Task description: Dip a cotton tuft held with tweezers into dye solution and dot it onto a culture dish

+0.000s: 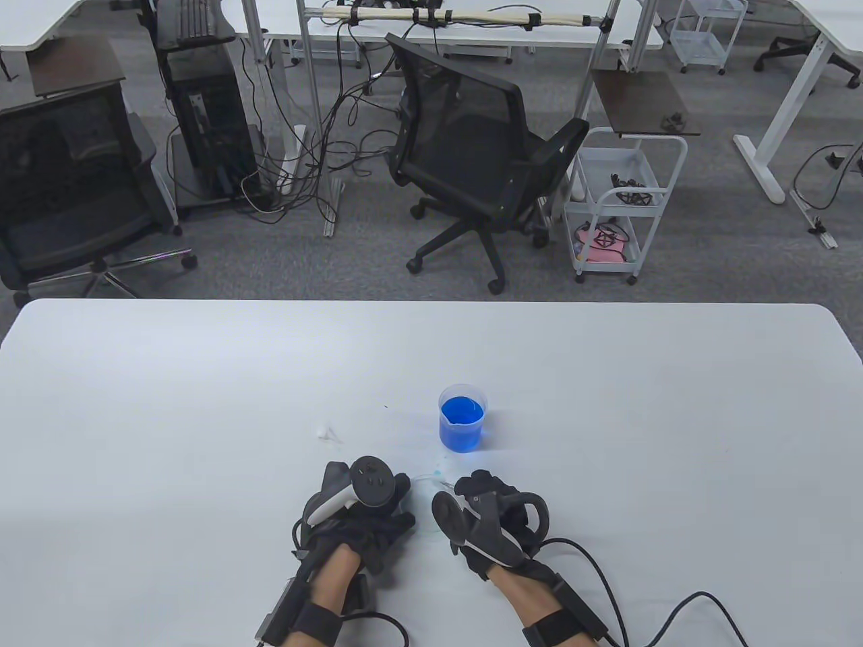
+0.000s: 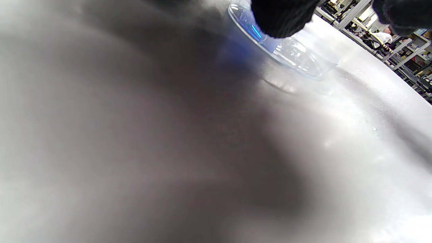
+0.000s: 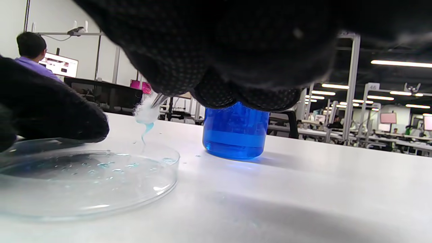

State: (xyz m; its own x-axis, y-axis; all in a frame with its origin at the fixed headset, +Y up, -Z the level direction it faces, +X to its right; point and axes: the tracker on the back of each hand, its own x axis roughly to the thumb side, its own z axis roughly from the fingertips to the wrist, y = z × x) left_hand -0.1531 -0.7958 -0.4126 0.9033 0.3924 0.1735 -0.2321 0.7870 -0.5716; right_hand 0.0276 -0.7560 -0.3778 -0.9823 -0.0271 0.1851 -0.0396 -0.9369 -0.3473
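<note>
My right hand (image 1: 495,522) pinches the tweezers (image 3: 159,99), their tips gripping a cotton tuft (image 3: 145,113) with a pale blue tail hanging just above the culture dish (image 3: 101,175). The dish sits on the near worktop (image 1: 202,404) between my hands, with faint blue droplets inside. My left hand (image 1: 357,512) rests at the dish's left rim; I cannot tell how its fingers lie. The beaker of blue dye (image 1: 462,416) stands just beyond the dish, slightly right. A small white scrap (image 1: 328,431) lies to the left
</note>
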